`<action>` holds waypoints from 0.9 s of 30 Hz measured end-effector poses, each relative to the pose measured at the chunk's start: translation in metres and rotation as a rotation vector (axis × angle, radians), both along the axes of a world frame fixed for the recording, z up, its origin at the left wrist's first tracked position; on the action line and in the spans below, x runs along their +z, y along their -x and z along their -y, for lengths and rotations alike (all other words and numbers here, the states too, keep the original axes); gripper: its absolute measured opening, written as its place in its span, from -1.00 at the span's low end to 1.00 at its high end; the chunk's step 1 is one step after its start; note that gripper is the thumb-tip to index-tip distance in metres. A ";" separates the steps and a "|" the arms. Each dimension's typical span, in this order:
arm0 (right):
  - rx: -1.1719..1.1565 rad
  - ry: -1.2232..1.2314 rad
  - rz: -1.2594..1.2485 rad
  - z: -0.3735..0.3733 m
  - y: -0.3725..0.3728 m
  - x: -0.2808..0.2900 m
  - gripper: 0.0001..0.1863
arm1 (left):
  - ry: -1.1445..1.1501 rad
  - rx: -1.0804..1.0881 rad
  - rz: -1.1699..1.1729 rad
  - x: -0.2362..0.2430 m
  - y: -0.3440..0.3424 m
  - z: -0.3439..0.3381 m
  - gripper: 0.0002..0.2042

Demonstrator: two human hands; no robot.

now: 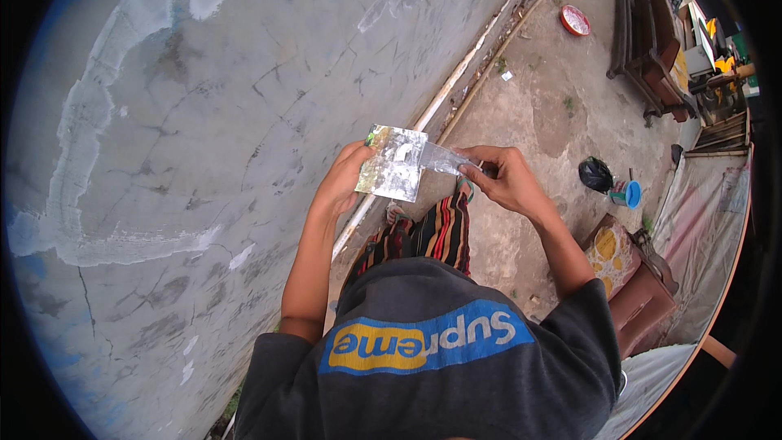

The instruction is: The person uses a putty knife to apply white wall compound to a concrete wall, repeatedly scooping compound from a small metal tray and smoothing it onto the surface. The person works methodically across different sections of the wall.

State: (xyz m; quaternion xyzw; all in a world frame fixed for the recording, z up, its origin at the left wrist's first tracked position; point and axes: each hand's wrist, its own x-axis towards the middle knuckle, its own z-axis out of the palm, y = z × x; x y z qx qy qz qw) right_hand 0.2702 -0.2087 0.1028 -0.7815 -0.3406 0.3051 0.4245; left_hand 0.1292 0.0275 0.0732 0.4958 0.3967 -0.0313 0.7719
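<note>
My left hand (pixel 340 181) grips the left edge of a flat square plate (pixel 389 179), its face smeared with white and grey paste. A greenish patch shows at its upper left corner. In my right hand (pixel 511 182) is a putty knife (pixel 444 159), its handle mostly hidden by my fingers. The widening blade points left, and its end meets or overlaps the plate's right edge. Both hands are in front of my body, beside a grey wall (pixel 269 130) with cracks. A broad white band of filler (pixel 81 118) curves over that wall.
A pipe (pixel 444 94) and a long stick (pixel 521 23) run along the wall's foot. On the concrete floor are a red basin (pixel 574 20), a black plastic bag (pixel 595 173) and a blue bucket (pixel 626 194). Wooden furniture (pixel 652 37) and a brown piece with a patterned cushion (pixel 609 254) stand to the right.
</note>
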 end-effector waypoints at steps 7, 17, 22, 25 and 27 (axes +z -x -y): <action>0.081 -0.052 -0.138 0.008 0.007 -0.001 -0.66 | 0.063 -0.026 -0.050 -0.022 0.002 -0.003 -0.65; -0.132 -0.178 -0.369 0.007 -0.008 -0.025 -0.61 | 0.007 -0.026 -0.024 0.000 0.002 -0.002 -0.58; -0.065 -0.183 -0.290 0.004 -0.006 -0.052 -0.62 | -0.009 -0.054 -0.015 -0.008 0.004 -0.004 -0.58; 0.068 -0.099 -0.308 0.009 -0.002 -0.048 -0.63 | -0.044 -0.130 -0.012 -0.002 0.005 -0.001 -0.60; 0.141 -0.195 -0.629 0.015 -0.002 -0.038 -0.63 | -0.120 -0.133 0.022 -0.005 0.011 -0.002 -0.60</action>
